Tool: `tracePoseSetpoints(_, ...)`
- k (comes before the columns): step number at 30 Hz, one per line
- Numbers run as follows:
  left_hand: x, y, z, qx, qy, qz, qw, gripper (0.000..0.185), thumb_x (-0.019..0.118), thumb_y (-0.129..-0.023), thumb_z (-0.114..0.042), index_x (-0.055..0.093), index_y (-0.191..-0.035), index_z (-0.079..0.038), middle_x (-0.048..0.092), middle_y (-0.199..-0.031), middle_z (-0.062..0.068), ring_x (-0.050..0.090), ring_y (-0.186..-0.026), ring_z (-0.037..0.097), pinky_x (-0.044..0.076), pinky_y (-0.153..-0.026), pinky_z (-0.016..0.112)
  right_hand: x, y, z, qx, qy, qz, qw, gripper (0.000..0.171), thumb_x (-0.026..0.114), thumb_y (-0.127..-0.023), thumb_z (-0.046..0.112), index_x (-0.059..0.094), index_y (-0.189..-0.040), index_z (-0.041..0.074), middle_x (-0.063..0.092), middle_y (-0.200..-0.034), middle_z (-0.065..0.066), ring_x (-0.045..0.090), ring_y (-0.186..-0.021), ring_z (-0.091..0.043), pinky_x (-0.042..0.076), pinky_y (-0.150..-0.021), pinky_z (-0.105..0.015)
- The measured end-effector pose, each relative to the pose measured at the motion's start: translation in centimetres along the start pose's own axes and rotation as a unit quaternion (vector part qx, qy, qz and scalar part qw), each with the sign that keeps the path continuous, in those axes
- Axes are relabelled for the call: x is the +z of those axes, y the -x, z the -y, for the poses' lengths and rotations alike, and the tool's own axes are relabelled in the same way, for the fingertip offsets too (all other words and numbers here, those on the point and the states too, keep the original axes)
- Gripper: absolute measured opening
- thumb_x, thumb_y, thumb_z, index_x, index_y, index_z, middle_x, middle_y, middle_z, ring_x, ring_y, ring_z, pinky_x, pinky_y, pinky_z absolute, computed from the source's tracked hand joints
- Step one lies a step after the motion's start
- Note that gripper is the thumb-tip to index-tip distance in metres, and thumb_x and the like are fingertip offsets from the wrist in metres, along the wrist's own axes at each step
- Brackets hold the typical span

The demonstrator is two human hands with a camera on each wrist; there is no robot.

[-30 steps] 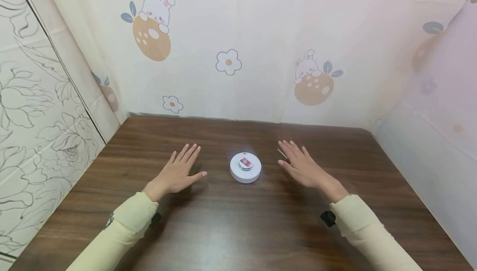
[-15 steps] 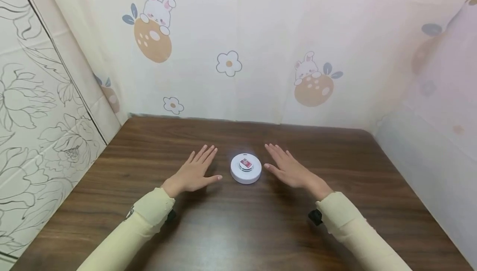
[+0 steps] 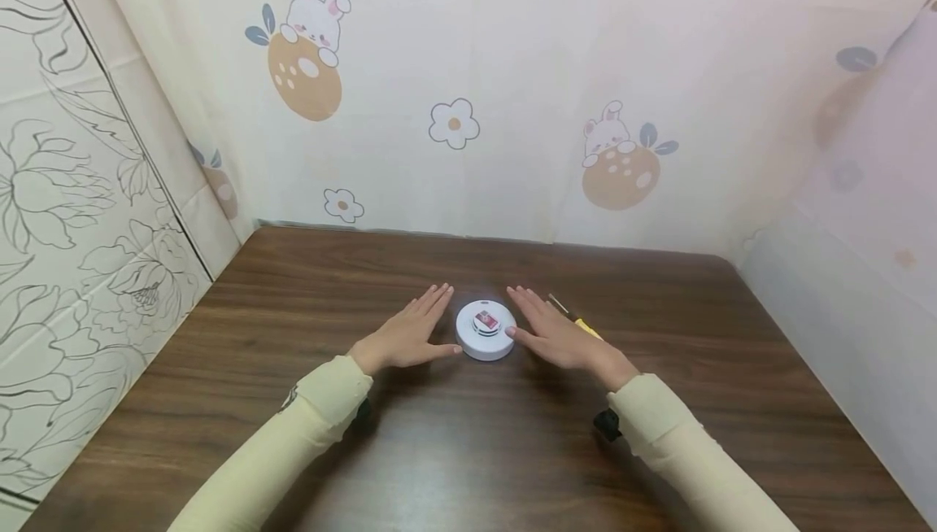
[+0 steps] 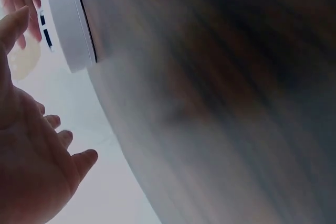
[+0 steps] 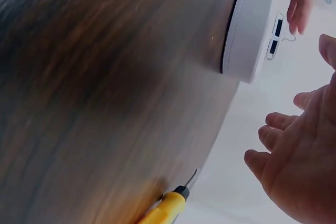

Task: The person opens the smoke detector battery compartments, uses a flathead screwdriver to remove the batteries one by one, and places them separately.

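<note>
A round white smoke detector (image 3: 485, 346) with a red-and-white label on its raised centre lies on the brown wooden table (image 3: 468, 451). My left hand (image 3: 408, 337) is just to its left, fingers straight and thumb tip right by its edge. From the other side comes my right hand (image 3: 560, 335), its straight fingers pointing forward and its thumb overlapping the detector's right edge in the head view. Both palms face down and hold nothing. Beyond the right hand lies a screwdriver (image 3: 587, 327), partly hidden by it; its yellow handle (image 5: 164, 211) and metal tip show in the right wrist view.
Behind the table hangs a pale curtain (image 3: 512, 182) with printed rabbits and flowers. On the left stands a white panel (image 3: 88, 215) with line-drawn flowers. The table's back edge (image 3: 410, 231) meets the curtain.
Both hands have moved inward toward the smoke detector, the left one rightward and the right one leftward. The yellow-handled screwdriver has come into view beside the right hand. The detector has stayed put.
</note>
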State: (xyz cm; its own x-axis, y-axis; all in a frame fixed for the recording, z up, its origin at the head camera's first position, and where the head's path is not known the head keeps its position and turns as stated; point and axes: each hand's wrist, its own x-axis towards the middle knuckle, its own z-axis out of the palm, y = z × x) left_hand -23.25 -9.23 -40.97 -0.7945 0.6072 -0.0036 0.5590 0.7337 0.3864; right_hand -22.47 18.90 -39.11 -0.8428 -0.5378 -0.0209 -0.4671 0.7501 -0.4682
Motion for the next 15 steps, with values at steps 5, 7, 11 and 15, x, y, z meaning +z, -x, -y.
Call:
tracePoseSetpoints(5,0.3,-0.9,-0.5,0.013,0.027,0.012,0.9995,0.095,0.060,-0.089,-0.051,0.007,-0.153,-0.004,0.008,-0.158,0.012,0.007,-0.144,0.023,0.017,-0.116,0.042,0.4,-0.3,0.3,0.010,-0.032,0.020,0.999,0.074,0.046,-0.098,0.045,0.010,-0.154,0.013,0.008,-0.158,-0.012,0.005,-0.143,-0.033,0.012,-0.114,-0.056)
tracePoseSetpoints(7,0.4,-1.2,-0.8,0.015,0.050,0.019,0.9985,0.096,0.063,-0.088,-0.048,0.007,-0.153,-0.005,0.007,-0.159,0.011,0.007,-0.144,0.022,0.019,-0.115,0.041,0.6,-0.4,0.4,0.012,-0.042,0.027,0.999,0.075,0.046,-0.097,0.046,0.009,-0.154,0.014,0.008,-0.159,-0.012,0.005,-0.143,-0.032,0.013,-0.114,-0.056)
tracePoseSetpoints(11,0.7,-1.9,-1.1,0.030,0.105,0.028,0.9936,0.097,0.067,-0.088,-0.038,0.004,-0.152,-0.002,0.003,-0.158,0.015,0.004,-0.144,0.023,0.018,-0.116,0.040,0.9,-0.5,0.4,0.013,-0.067,0.043,0.997,0.080,0.051,-0.095,0.047,0.008,-0.154,0.016,0.007,-0.158,-0.013,0.007,-0.144,-0.030,0.017,-0.113,-0.056)
tracePoseSetpoints(15,1.2,-2.4,-1.3,0.046,0.135,0.028,0.9894,0.096,0.069,-0.088,-0.029,0.003,-0.150,0.005,0.001,-0.157,0.021,0.004,-0.144,0.027,0.014,-0.116,0.040,1.1,-0.7,0.2,0.007,-0.095,0.066,0.993,0.089,0.062,-0.091,0.040,0.005,-0.154,0.012,0.007,-0.158,-0.012,0.010,-0.143,-0.028,0.018,-0.114,-0.052)
